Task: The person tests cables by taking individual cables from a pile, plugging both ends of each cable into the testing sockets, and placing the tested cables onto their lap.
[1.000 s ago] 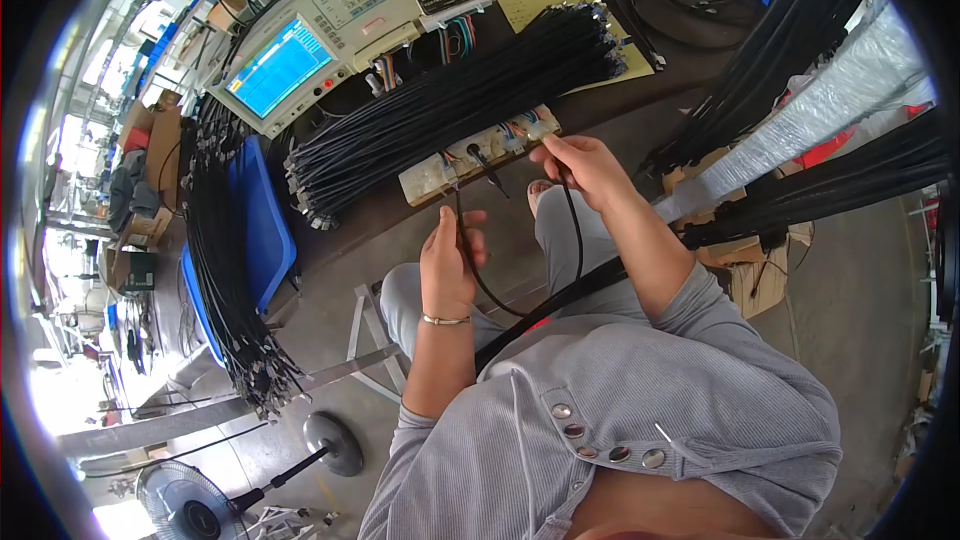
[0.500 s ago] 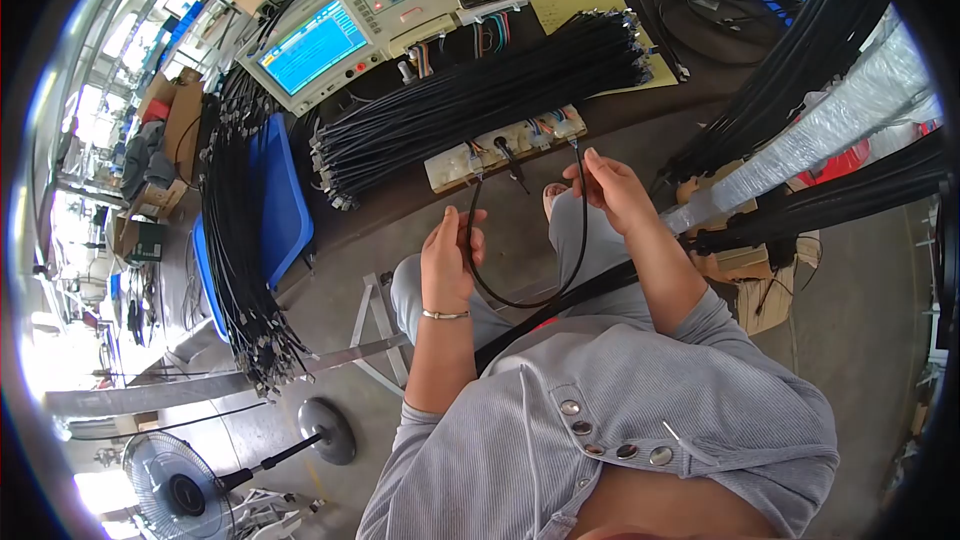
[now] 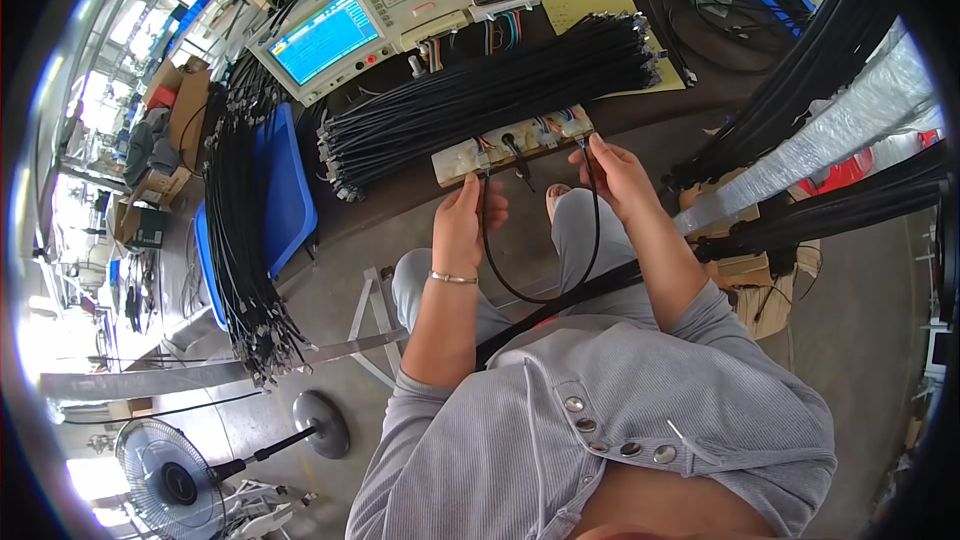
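Note:
A short black cable [image 3: 598, 228] hangs in a U-shaped loop from a pale test block [image 3: 455, 162] at the table's front edge. Both cable ends meet the block, one near its left part and one near its right end. My left hand [image 3: 466, 225] pinches the left end just below the block, thumb upward. At the right end, my right hand [image 3: 622, 180] has thumb and fingers closed around the connector area. Between them a short black lead [image 3: 522, 168] sticks out of the block. Whether the plugs are fully seated cannot be made out.
Behind the block lies a thick bundle of black cables [image 3: 480, 90]. A tester with a lit blue screen [image 3: 325, 35] stands at the back. More cables [image 3: 240, 240] drape over a blue tray [image 3: 290, 190] at left. Wrapped bundles [image 3: 830, 120] rise at right; a fan [image 3: 175, 480] stands lower left.
Both hands have moved up to the block and closed on the cable ends; before, they were lower and looser beside the loop. The view has shifted slightly.

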The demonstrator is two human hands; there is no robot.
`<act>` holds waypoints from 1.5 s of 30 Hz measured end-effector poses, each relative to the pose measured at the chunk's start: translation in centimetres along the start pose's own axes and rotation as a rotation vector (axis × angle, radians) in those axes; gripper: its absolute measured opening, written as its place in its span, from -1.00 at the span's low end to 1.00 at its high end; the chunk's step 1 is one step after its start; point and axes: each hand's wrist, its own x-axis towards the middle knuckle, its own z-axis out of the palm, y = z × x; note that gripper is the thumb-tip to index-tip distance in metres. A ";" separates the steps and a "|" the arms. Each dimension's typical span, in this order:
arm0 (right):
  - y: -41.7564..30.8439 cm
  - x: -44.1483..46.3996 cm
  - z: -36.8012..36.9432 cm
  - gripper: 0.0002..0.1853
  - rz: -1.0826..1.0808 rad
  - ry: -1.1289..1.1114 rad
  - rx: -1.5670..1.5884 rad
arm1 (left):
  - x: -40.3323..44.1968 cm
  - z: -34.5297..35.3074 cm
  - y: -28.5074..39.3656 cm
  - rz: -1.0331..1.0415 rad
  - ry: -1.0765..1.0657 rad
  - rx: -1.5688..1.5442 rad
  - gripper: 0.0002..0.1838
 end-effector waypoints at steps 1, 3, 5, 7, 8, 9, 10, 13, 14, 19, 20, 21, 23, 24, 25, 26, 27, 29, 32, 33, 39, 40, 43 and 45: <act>0.1 0.5 -0.1 -0.59 -0.004 -0.002 -0.001 | 0.3 0.2 0.2 -0.004 0.000 0.022 -0.61; 0.1 1.2 -0.2 -0.60 -0.024 -0.008 -0.039 | 0.5 1.0 0.8 0.009 0.017 0.060 -0.61; 0.1 1.5 -0.2 -0.59 -0.036 -0.010 -0.091 | 0.6 1.4 1.0 0.022 0.031 0.099 -0.61; 0.0 1.6 0.0 -0.58 -0.053 -0.009 -0.143 | 0.9 1.6 1.2 -0.024 0.042 0.063 -0.62; 0.0 1.7 0.2 -0.58 -0.045 -0.007 -0.144 | 1.0 1.8 1.3 -0.019 0.035 0.064 -0.62; 0.0 1.7 0.3 -0.58 -0.034 -0.005 -0.145 | 0.9 2.1 1.4 -0.023 0.061 0.050 -0.63; 0.0 1.7 0.4 -0.58 -0.037 -0.003 -0.145 | 0.8 2.2 1.4 -0.028 0.088 0.034 -0.64; 0.2 1.2 0.9 -0.58 -0.048 0.035 -0.103 | 1.4 2.2 0.5 -0.013 0.119 0.019 -0.63; 0.3 0.8 1.1 -0.59 -0.044 0.049 -0.086 | 1.1 2.2 0.2 -0.015 0.122 0.017 -0.63; -0.1 -3.2 0.8 -0.58 -0.027 0.037 -0.298 | -5.0 1.7 -0.5 0.073 0.113 0.073 -0.71; -1.0 -3.2 -0.4 -0.57 -0.087 0.122 -0.272 | -5.6 0.8 0.1 0.184 0.159 0.058 -0.73; -3.2 -3.6 -1.4 -0.55 -0.200 0.166 -0.333 | -5.2 -1.3 1.3 0.386 0.127 -0.037 -0.73; -6.9 -2.8 -2.8 -0.53 -0.399 0.299 -0.389 | -5.5 -5.4 5.1 0.631 0.196 -0.125 -0.75; -8.7 -1.8 -3.4 -0.55 -0.447 0.337 -0.422 | -5.4 -6.5 7.8 0.695 0.283 -0.127 -0.77; -10.4 -0.7 -3.6 -0.55 -0.508 0.394 -0.528 | -4.4 -7.9 9.6 0.714 0.342 -0.092 -0.78; -11.9 0.7 -3.8 -0.55 -0.576 0.456 -0.633 | -3.2 -9.3 11.3 0.736 0.395 -0.059 -0.79; -12.9 2.7 -3.9 -0.53 -0.611 0.467 -0.611 | -1.4 -10.9 12.7 0.754 0.498 0.099 -0.79; -14.9 6.3 -3.6 -0.51 -0.662 0.478 -0.585 | 1.7 -12.2 14.5 0.814 0.655 0.461 -0.76; -16.0 8.5 -3.1 -0.49 -0.612 0.531 -0.855 | 5.4 -13.4 15.5 0.785 0.698 0.956 -0.69; -15.9 8.5 -3.1 -0.48 -0.565 0.570 -0.973 | 6.3 -13.3 14.6 1.004 0.909 1.090 -0.74; -9.7 0.0 -3.5 -0.56 -0.626 0.454 -0.429 | -3.7 -10.1 5.3 0.934 0.603 1.127 -0.88; -6.9 -1.3 -3.4 -0.61 -0.534 0.378 -0.386 | -4.8 -10.4 0.6 0.625 0.330 1.146 -0.89; 3.4 -3.3 -4.8 -0.81 -0.208 -0.053 -0.694 | -9.3 -9.5 -10.4 0.262 -0.367 1.306 -0.79; 7.0 -5.1 -3.0 -0.80 -0.218 -0.342 -0.874 | -10.4 -7.2 -8.8 0.187 -0.293 1.320 -0.79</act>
